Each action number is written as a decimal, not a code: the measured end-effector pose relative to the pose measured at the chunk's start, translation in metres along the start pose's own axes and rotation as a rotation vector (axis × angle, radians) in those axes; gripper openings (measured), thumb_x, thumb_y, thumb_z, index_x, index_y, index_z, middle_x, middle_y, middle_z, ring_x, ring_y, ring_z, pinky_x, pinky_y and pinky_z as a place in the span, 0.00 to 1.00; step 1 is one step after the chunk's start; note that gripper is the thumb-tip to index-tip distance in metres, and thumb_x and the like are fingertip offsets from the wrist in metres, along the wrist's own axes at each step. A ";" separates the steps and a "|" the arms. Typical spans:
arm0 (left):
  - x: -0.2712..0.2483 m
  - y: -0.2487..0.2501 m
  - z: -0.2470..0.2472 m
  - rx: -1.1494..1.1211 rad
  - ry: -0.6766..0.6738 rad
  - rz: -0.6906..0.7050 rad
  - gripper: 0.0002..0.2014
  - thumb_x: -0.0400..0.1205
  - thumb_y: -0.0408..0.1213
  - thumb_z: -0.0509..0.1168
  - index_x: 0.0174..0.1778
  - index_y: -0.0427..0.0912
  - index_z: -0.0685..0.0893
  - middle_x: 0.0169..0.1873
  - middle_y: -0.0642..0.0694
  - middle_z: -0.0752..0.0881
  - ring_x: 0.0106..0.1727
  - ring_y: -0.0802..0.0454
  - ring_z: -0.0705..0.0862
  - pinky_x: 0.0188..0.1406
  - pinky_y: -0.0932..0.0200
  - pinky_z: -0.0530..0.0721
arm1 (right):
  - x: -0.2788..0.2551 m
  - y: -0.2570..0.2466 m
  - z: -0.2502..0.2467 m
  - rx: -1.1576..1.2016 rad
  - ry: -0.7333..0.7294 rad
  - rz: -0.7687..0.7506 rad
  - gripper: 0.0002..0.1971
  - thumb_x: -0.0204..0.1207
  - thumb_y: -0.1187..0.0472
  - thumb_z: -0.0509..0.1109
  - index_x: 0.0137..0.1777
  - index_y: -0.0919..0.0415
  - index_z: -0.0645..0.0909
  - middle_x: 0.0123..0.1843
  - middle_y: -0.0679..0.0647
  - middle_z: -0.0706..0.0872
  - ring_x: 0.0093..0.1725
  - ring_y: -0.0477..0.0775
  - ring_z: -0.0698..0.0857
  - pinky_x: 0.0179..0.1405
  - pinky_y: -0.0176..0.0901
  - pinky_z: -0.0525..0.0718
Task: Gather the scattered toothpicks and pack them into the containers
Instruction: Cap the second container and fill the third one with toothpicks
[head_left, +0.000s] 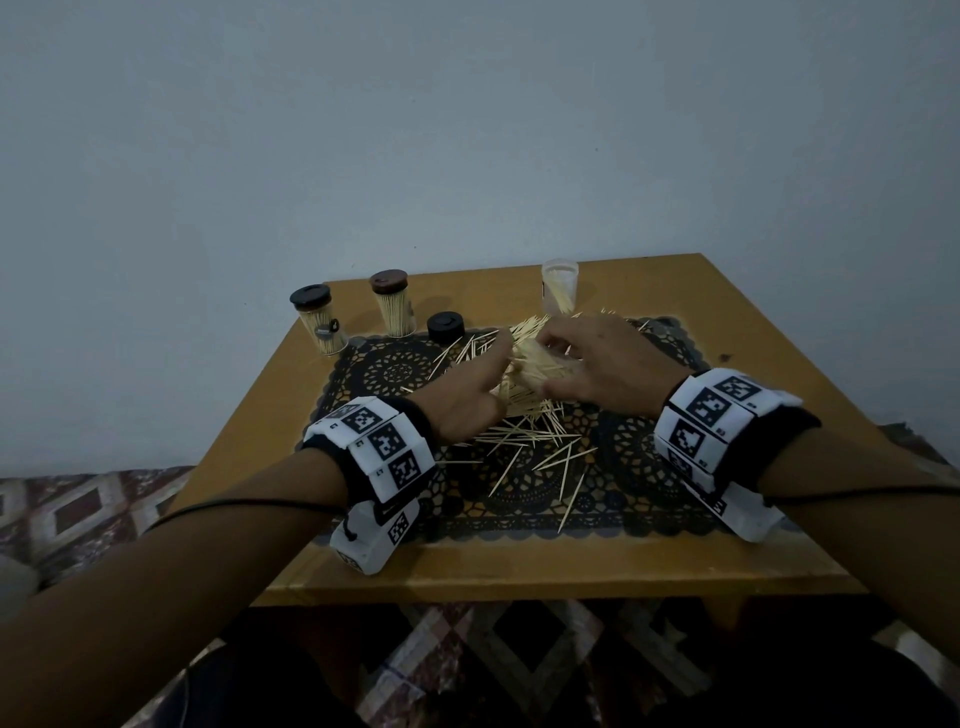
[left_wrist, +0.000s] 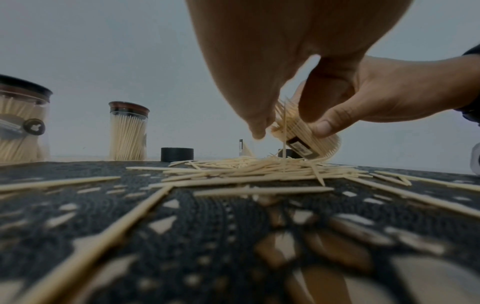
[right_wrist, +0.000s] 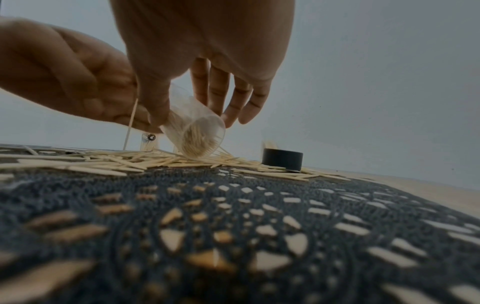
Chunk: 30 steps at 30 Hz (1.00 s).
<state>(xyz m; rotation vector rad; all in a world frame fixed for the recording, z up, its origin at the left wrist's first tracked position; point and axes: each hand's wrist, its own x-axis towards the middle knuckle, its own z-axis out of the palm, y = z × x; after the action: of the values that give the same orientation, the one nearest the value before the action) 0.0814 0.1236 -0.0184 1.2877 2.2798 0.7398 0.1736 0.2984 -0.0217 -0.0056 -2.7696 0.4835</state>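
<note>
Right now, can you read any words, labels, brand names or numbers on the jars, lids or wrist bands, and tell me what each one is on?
No text reads clearly.
Black-lidded jar: dark label with a round logo, too blurred to read.
Tilted jar held in the right hand: dark barcode-style label, print too small to read.
Wrist bands: black-and-white square marker patterns with tiny unreadable characters.
Loose black lid: no readable text.

Both bare forearms reach forward over the surface, each wrist wrapped in a black band carrying white blocks printed with black square markers. The right hand has its thumb and curled fingers closed round a tilted clear plastic toothpick container, mouth turned toward the left hand. The left hand sits just beside it, fingers extended downward at the container's open end.
</note>
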 end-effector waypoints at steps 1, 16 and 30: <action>-0.001 0.001 0.000 -0.043 0.030 0.012 0.43 0.76 0.24 0.59 0.84 0.43 0.43 0.77 0.36 0.67 0.78 0.39 0.67 0.77 0.45 0.69 | 0.000 0.001 0.000 -0.002 -0.001 0.004 0.21 0.67 0.49 0.80 0.57 0.57 0.83 0.50 0.52 0.88 0.46 0.51 0.84 0.46 0.50 0.84; 0.002 0.000 0.001 0.154 0.256 0.047 0.29 0.77 0.27 0.65 0.76 0.38 0.69 0.73 0.41 0.74 0.74 0.47 0.72 0.68 0.60 0.69 | 0.001 0.000 0.002 -0.046 0.012 0.049 0.23 0.67 0.47 0.80 0.57 0.57 0.82 0.50 0.57 0.88 0.47 0.57 0.84 0.47 0.55 0.84; 0.002 -0.001 0.001 0.196 0.191 0.098 0.28 0.75 0.26 0.66 0.73 0.42 0.74 0.68 0.42 0.75 0.68 0.47 0.75 0.64 0.58 0.75 | 0.001 0.005 0.001 -0.019 -0.004 0.005 0.23 0.66 0.46 0.81 0.57 0.55 0.83 0.50 0.53 0.88 0.47 0.55 0.84 0.45 0.52 0.84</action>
<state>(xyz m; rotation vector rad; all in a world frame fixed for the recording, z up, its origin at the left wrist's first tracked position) 0.0802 0.1253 -0.0205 1.4834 2.5086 0.7148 0.1721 0.3033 -0.0239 -0.0165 -2.7783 0.4586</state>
